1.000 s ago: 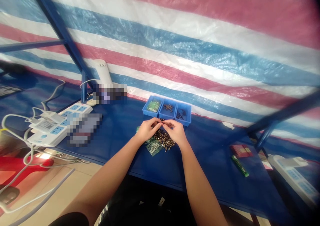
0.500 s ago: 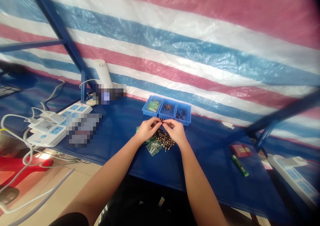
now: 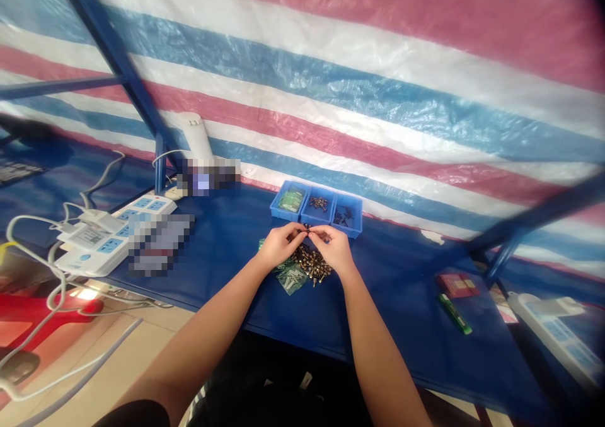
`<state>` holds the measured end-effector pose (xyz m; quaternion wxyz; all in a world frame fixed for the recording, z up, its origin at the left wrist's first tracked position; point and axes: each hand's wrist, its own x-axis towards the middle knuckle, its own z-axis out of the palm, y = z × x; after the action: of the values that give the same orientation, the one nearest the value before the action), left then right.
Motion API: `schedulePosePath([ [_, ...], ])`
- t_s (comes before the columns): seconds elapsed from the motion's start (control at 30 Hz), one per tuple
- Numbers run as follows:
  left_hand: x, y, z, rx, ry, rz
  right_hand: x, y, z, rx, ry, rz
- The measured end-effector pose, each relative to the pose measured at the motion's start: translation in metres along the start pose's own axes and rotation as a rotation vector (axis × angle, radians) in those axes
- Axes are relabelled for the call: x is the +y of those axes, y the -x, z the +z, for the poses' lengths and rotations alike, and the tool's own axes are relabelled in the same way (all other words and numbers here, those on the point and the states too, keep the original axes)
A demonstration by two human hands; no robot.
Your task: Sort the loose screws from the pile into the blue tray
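My left hand (image 3: 278, 245) and my right hand (image 3: 333, 248) meet fingertip to fingertip above a pile of small brass and dark metal parts (image 3: 311, 265) on the blue table. Both hands pinch a tiny part between them; it is too small to name. A clear bag of green parts (image 3: 292, 279) lies just under my left hand. Behind the hands stand three joined blue trays (image 3: 316, 209): the left one holds green bags, the middle one brass parts, the right one dark parts.
White power strips (image 3: 101, 238) with plugs and cables lie at the left. A green lighter-like stick (image 3: 454, 314) and a red packet (image 3: 456, 285) lie at the right, with another power strip (image 3: 553, 329) beyond. A striped tarp hangs behind; blue frame bars (image 3: 113, 55) cross left and right.
Hardly anything differs. Both hands stay pinched together over the pile; the view has shifted very slightly.
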<state>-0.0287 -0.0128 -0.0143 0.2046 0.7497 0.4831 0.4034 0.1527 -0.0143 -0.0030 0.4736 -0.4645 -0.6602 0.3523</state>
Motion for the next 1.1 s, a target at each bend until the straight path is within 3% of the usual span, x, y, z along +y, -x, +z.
schedulePosePath([
  [0.27,0.007,0.000,-0.005,-0.036,-0.010,0.021,0.001,0.000,0.002,0.009,-0.040,0.023],
  [0.4,0.006,-0.001,-0.005,-0.026,-0.052,0.007,0.012,-0.005,-0.002,0.042,-0.149,0.197],
  [0.5,0.005,-0.001,-0.004,-0.019,-0.078,0.000,0.020,-0.010,-0.008,0.176,-0.256,0.362],
  [0.6,0.004,-0.001,-0.004,-0.019,-0.092,0.004,0.024,-0.013,-0.015,0.324,-0.338,0.440],
  [0.73,0.005,-0.001,-0.004,-0.015,-0.103,0.000,0.023,-0.015,-0.021,0.430,-0.344,0.409],
  [1.0,0.003,-0.001,-0.003,-0.018,-0.118,-0.014,0.024,-0.014,-0.022,0.431,-0.286,0.307],
  [1.1,0.003,-0.001,-0.003,-0.020,-0.112,-0.006,0.024,-0.012,-0.022,0.378,-0.130,0.222],
])
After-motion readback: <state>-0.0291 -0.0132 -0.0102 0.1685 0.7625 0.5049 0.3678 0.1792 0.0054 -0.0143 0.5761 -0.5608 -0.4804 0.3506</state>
